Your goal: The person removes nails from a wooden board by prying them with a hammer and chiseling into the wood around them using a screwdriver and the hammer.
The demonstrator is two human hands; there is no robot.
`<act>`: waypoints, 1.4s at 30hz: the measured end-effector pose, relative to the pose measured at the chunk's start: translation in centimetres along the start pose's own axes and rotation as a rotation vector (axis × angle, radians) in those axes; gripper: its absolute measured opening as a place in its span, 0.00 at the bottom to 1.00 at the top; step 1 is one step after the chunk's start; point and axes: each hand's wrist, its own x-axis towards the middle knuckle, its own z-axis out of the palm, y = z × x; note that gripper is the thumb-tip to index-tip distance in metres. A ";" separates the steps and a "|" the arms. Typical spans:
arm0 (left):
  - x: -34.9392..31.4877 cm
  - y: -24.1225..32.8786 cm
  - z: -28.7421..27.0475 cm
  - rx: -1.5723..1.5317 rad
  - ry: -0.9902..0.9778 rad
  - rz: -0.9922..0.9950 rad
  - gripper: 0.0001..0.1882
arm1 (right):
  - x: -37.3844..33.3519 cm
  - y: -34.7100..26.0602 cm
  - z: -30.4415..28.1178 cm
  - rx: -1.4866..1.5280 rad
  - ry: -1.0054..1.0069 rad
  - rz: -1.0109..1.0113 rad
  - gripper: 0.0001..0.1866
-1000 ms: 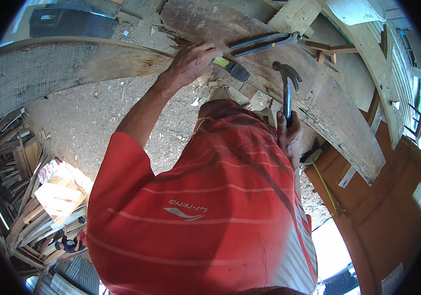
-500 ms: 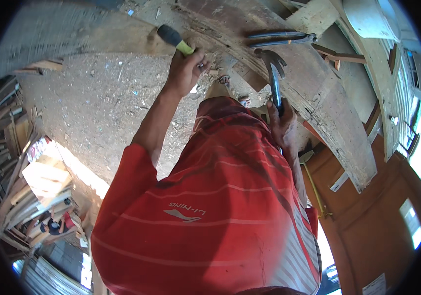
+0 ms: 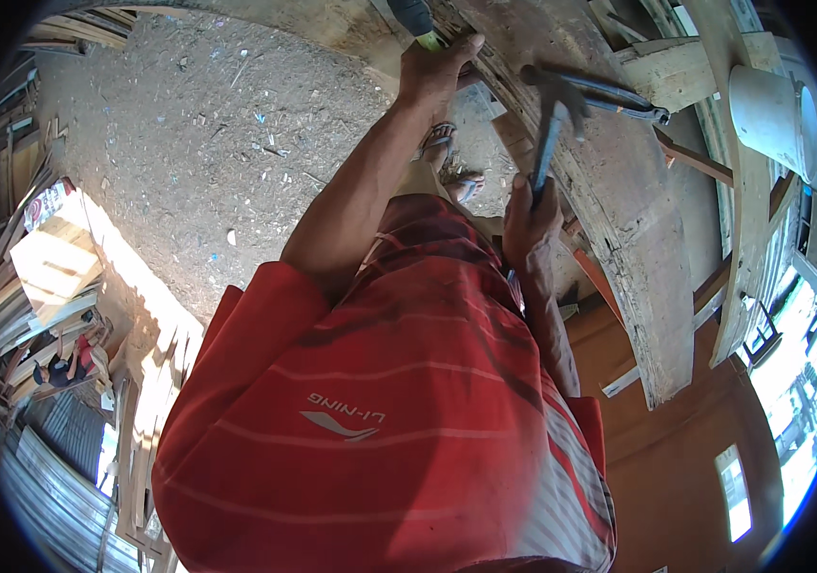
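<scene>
My right hand (image 3: pixel 531 224) grips the handle of a claw hammer (image 3: pixel 547 143), whose metal head is raised over a long weathered plank (image 3: pixel 633 205). Closed around a tool with a black-and-green handle (image 3: pixel 412 14) is my left hand (image 3: pixel 429 74), at the plank's far left edge. The black end points up and away, with the green part at my fingers; the rest of the tool is hidden, so its kind is unclear. A pair of dark pincers (image 3: pixel 655 114) lies on the plank just beyond the hammer head, which partly covers its handles.
A white bucket (image 3: pixel 764 113) stands at the far right beside curved timbers (image 3: pixel 733 286). Brown sheeting (image 3: pixel 661 449) lies at right. Stacked wood (image 3: pixel 41 315) fills the left side, where another person (image 3: pixel 65 365) is low down. Small debris litters the dirt floor (image 3: pixel 179 124).
My left hand has moved right and farther away, to the plank's edge, with the tool still held. The hammer stays in my right hand. The whole view has turned and shifted.
</scene>
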 end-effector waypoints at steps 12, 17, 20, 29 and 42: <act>0.5 -0.6 -0.4 -0.051 -0.089 0.097 0.21 | -0.3 -1.7 1.7 -0.073 -0.002 -0.142 0.17; -0.2 0.2 0.1 -0.044 -0.059 0.041 0.21 | -1.0 -2.6 1.2 -0.077 0.096 -0.126 0.15; 0.2 0.2 0.3 -0.033 -0.045 0.010 0.20 | -0.1 -3.1 0.4 -0.153 -0.012 -0.138 0.15; 0.2 -0.6 -0.5 -0.106 -0.144 0.120 0.24 | -0.8 -7.1 -2.3 -0.164 0.066 -0.193 0.14; 0.4 -3.7 -3.1 -0.356 -0.332 -0.107 0.29 | -4.8 0.0 -3.9 -0.106 0.055 -0.200 0.14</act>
